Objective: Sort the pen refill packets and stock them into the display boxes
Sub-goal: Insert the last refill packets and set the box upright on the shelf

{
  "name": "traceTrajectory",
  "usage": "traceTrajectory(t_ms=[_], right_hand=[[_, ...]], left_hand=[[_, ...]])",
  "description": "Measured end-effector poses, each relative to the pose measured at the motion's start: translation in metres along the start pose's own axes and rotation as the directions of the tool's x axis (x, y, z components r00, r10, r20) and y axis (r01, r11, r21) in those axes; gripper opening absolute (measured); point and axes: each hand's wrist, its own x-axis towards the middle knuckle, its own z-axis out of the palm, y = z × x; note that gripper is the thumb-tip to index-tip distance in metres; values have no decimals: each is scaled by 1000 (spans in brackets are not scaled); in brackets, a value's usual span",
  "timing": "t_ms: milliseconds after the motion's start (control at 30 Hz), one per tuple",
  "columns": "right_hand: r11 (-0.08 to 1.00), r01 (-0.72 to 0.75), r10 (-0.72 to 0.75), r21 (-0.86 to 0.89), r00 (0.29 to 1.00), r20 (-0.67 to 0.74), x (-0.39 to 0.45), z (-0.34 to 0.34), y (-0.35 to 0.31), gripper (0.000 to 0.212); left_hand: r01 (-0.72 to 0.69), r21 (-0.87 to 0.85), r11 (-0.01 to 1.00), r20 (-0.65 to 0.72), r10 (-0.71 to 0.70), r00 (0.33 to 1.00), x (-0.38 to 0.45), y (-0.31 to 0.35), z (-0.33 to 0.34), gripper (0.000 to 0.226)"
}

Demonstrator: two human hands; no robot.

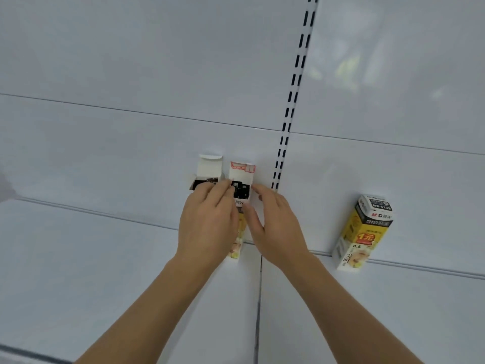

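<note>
Two open display boxes stand side by side against the back panel of a white shelf. The left box has a plain white lid flap; the right box has a red-printed flap and a yellow printed front. Dark refill tips show inside both. My left hand covers the front of the left box, its fingers reaching across to the right box's opening. My right hand holds the right box from its right side, thumb on the front. A third box, shut, yellow, white and black, stands tilted at the right.
The white shelf has a seam running down its middle near the hands. A slotted upright rail runs up the back panel just right of the boxes.
</note>
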Motion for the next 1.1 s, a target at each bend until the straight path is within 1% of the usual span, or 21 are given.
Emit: traceTrajectory(t_ms=[100, 233, 300, 333, 400, 500, 533, 633, 667, 767, 867, 1000, 1100], right_hand=[[993, -71, 71, 90, 997, -1, 4, 4, 2, 45], [958, -97, 94, 271, 995, 25, 5, 3, 0, 35], [954, -81, 83, 289, 997, 7, 1, -2, -1, 32], [957, -74, 77, 282, 997, 0, -2, -7, -1, 35], [963, -60, 66, 262, 998, -13, -13, -18, 1, 40], [959, -60, 70, 276, 997, -26, -33, -40, 12, 40], [955, -71, 81, 288, 996, -23, -40, -50, 16, 39], [952, -83, 92, 295, 996, -17, -60, -79, 30, 41], [953, -82, 90, 291, 996, -14, -66, -88, 34, 42], [951, -79, 88, 300, 996, -15, -84, -111, 46, 39], [956, -80, 96, 282, 994, -44, -97, -127, 60, 36], [973, -59, 75, 221, 995, -66, -104, -138, 78, 32], [972, -24, 47, 233, 994, -96, -103, -138, 84, 37]], left_hand=[[-18, -65, 998, 0, 18, 1000, -2, -1, 5, 27], [14, -153, 988, 55, -5, 998, -6, 7, 1, 33], [44, -200, 979, 89, -27, 996, -6, 11, -5, 34], [71, -236, 969, 105, -47, 993, -5, 14, -9, 32], [156, -342, 927, 152, -110, 982, -4, 24, -18, 27], [304, -514, 802, 230, -213, 950, -3, 41, -22, 28], [323, -561, 762, 241, -223, 944, -4, 47, -20, 27], [254, -642, 724, 234, -130, 963, -8, 72, -11, 29], [254, -663, 705, 246, -116, 962, -9, 82, -11, 28], [336, -722, 604, 322, -136, 937, -11, 109, -10, 25], [360, -756, 547, 377, -86, 922, -12, 133, -6, 21], [367, -778, 510, 387, -71, 919, -11, 148, -2, 16], [383, -783, 490, 410, -58, 910, -7, 148, 0, 16]])
